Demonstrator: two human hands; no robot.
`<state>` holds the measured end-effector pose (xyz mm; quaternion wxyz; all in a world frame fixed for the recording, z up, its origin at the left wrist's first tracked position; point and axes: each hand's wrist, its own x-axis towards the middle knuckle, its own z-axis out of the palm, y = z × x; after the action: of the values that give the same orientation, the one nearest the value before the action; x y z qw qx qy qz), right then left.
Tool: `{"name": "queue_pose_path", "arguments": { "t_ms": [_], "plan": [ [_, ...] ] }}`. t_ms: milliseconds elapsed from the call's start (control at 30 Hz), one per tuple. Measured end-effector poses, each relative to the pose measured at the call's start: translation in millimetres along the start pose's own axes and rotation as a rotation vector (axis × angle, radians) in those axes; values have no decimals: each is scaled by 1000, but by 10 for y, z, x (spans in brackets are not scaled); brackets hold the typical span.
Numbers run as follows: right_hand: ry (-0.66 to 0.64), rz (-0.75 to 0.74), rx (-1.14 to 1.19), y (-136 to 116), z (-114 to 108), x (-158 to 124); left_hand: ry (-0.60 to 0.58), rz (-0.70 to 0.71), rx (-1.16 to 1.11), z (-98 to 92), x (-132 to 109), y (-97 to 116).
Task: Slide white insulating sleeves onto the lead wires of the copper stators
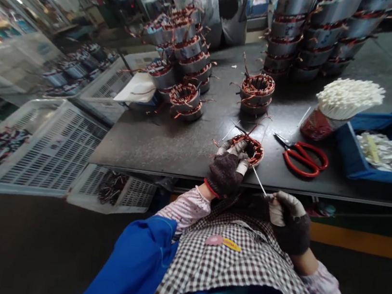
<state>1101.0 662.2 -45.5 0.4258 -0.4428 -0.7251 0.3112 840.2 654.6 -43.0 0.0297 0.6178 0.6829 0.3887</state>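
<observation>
A copper-wound motor stator [255, 151] lies near the front edge of the dark table. My left hand [228, 168], in a dark glove with pale wrapped fingers, is closed over its left side and partly hides it. From its front a thin white strip, which looks like a cable tie [259, 181], runs down to the right. The free end is pinched in my right hand [289, 221], gloved in the same way, just off the table edge. Red-handled scissors [305, 158] rest on the table to the right of the stator.
Behind stands another pair of stacked stators [257, 94]; taller stacks [302, 40] rise at the back. A cup [318, 126] full of white ties and a blue bin [378, 173] of pale scraps sit right. White crates [44, 150] stand left. A person [211, 3] is across the table.
</observation>
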Motion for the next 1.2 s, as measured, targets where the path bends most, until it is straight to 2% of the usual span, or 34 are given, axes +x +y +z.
{"name": "queue_pose_path", "arguments": {
  "t_ms": [100,200,333,433,500,667,800,967,1033,1133,1200],
  "plan": [
    [-18,-82,8,-62,47,139,18,-22,-41,0,10,23],
    [-54,-72,81,-98,104,321,29,-98,-159,53,20,32],
    [-171,111,272,-102,178,489,61,-231,-435,135,28,30],
    [-215,267,405,-177,226,635,70,-164,-441,106,38,26],
    [-266,299,433,-262,246,757,59,-115,-425,61,47,21],
    [-367,261,323,-375,301,1020,46,-72,-436,18,67,23],
    [-431,267,212,-389,297,1048,28,-35,-349,-7,82,56],
    [-267,176,2,-567,151,947,-37,-2,-281,-78,99,81],
    [-324,136,-87,-621,152,979,-54,7,-269,-84,106,73],
    [-505,127,-144,-657,215,1093,-57,20,-261,-74,111,59],
    [-521,151,-142,-697,213,1134,-59,24,-258,-63,106,66]
  ]
}}
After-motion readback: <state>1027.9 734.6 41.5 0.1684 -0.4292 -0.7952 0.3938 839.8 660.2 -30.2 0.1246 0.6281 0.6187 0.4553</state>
